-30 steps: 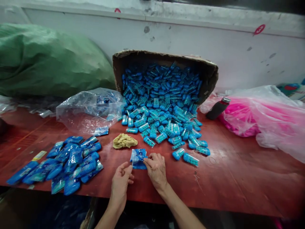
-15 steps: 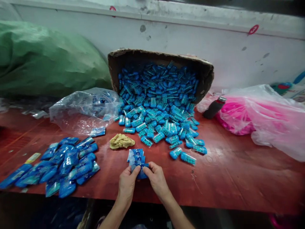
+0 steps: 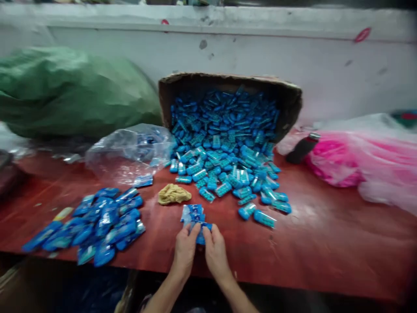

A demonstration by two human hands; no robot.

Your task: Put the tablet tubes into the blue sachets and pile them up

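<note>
At the table's front edge my left hand point(image 3: 184, 250) and my right hand point(image 3: 215, 251) pinch a small blue printed packet point(image 3: 200, 238) between thumbs and fingers, one hand on each side. Just beyond it lie more flat blue packets point(image 3: 193, 211), overlapping in a short stack. A heap of filled blue packets point(image 3: 106, 217) is on the left. Behind the stack sits a crumpled yellow cloth-like piece point(image 3: 174, 194). Clear-and-blue containers with turquoise balls inside point(image 3: 224, 165) spill out of a tipped cardboard box point(image 3: 295, 102). Motion blur hides the fine print.
A clear plastic bag point(image 3: 110, 152) stands left of the spill, with a large green sack point(image 3: 78, 93) behind. To the right are a dark bottle point(image 3: 301, 148) and a bag of bright pink items point(image 3: 339, 161). The red table point(image 3: 325, 243) ends close to my forearms.
My view has turned left and up a little, so the scene sits farther right in the frame. Both hands stay on the blue packet, with the fingers slightly shifted.
</note>
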